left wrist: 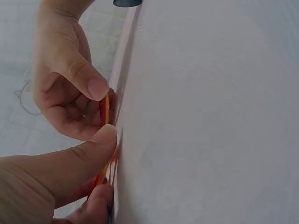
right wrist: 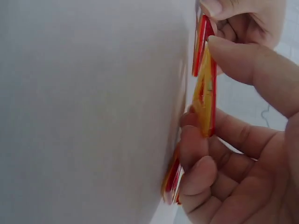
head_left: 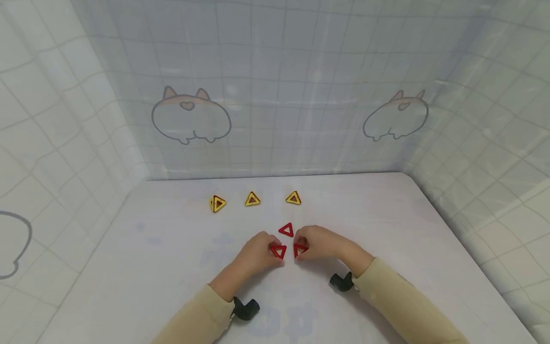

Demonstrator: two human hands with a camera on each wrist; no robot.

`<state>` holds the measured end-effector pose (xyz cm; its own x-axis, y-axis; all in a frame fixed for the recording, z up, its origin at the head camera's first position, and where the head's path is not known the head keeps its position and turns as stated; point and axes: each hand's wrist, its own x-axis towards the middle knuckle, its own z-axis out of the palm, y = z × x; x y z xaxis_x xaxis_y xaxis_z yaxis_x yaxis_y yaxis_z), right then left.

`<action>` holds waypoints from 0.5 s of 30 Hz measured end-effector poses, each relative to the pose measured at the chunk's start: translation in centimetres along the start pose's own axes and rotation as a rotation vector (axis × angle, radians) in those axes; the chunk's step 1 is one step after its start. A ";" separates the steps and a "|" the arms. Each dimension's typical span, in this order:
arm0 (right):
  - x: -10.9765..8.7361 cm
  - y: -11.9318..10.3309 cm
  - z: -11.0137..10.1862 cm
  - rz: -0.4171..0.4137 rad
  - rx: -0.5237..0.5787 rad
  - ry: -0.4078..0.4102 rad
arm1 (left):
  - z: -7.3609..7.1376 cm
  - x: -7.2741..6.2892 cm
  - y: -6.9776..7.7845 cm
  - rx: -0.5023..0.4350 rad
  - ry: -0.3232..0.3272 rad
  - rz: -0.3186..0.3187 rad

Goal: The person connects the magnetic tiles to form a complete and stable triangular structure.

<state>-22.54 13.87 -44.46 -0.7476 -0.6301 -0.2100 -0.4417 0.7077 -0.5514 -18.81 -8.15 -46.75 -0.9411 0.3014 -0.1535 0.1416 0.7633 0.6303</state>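
My left hand pinches a small triangular frame piece, red on top, between thumb and fingers. Beside it, my right hand pinches a second red triangular frame piece just above the white table. The right wrist view shows this piece tilted, its other face yellow, with my right thumb on its upper end. A narrow gap separates the two pieces in the head view. Just beyond the hands lies another red triangular frame flat on the table.
Toward the back of the white table lie a yellow triangle, another yellow triangle, and an overlapping yellow pair at left. Grid-patterned sheets enclose the back and sides. Dark curved pieces protrude at both cuffs.
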 end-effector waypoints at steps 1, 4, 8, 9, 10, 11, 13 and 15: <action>0.0 -0.1 0.1 -0.002 -0.003 0.001 | -0.1 -0.1 0.0 -0.006 -0.007 0.000; 0.1 -0.4 0.4 -0.002 -0.005 0.008 | -0.3 -0.2 0.2 -0.023 -0.019 0.004; 0.1 -0.6 0.6 0.013 0.000 0.020 | -0.4 -0.4 0.4 -0.025 -0.022 0.011; 0.1 -0.6 0.7 0.017 -0.003 0.023 | -0.4 -0.4 0.4 -0.025 -0.024 0.015; 0.1 -0.6 0.7 0.016 -0.007 0.024 | -0.4 -0.4 0.4 -0.025 -0.026 0.019; 0.1 -0.6 0.7 0.016 -0.008 0.026 | -0.4 -0.5 0.4 -0.028 -0.028 0.023; 0.1 -0.6 0.8 0.014 -0.008 0.030 | -0.3 -0.5 0.4 -0.038 -0.031 0.034; 0.1 -0.6 0.8 0.020 -0.009 0.030 | -0.3 -0.5 0.4 -0.051 -0.033 0.043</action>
<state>-21.92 13.10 -44.78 -0.7705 -0.6062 -0.1968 -0.4307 0.7228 -0.5404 -18.39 -8.11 -46.19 -0.9235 0.3531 -0.1498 0.1655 0.7192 0.6748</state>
